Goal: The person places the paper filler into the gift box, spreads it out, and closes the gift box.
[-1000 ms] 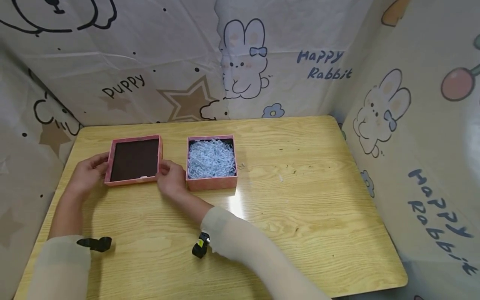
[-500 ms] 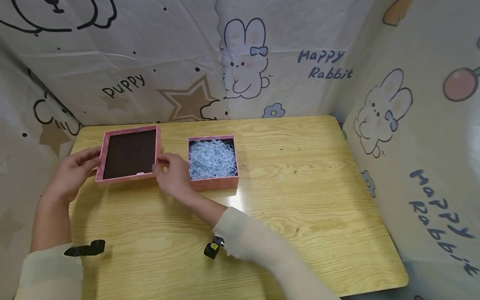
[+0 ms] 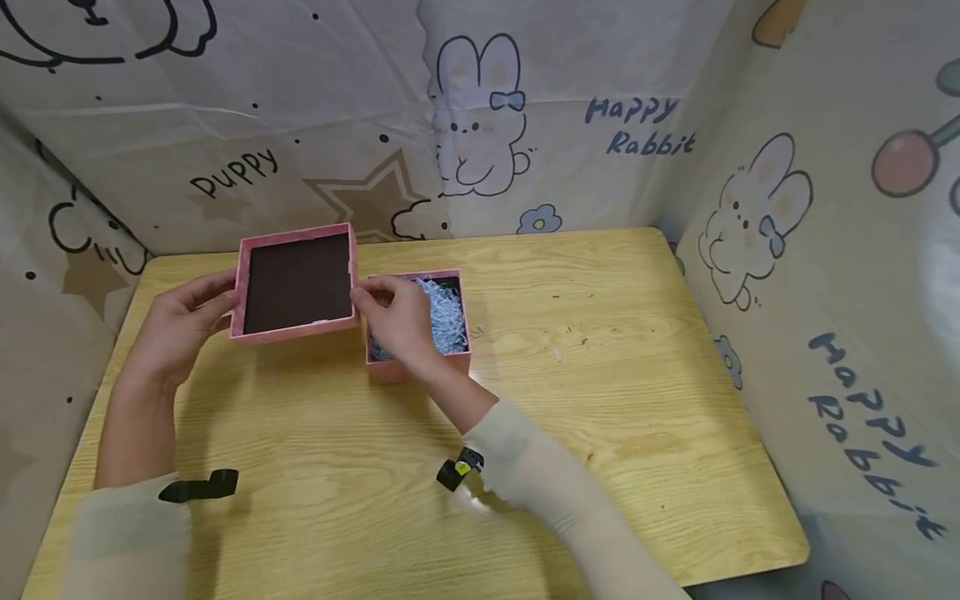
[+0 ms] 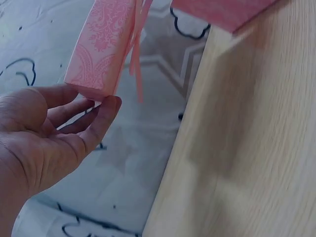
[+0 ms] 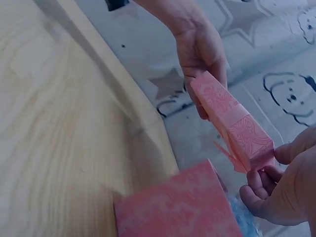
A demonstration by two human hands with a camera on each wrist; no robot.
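A pink box lid is held off the table, its dark inner face toward the head camera. My left hand grips the left edge between thumb and fingers, and my right hand pinches the right edge. In both wrist views the patterned pink side of the lid shows, and a ribbon hangs beneath. Below and right of the lid, the pink box stands on the table, filled with light-blue shredded paper. My right hand and the lid's corner cover the box's left part.
The wooden table carries a few small dark specks right of the box. Printed cloth rises behind it and along both sides. A small black device sits at the left sleeve, another black device at the right.
Both hands have raised the lid from near the table, first slightly left, then right toward the box. The right hand now overlaps the box; the box stays put.
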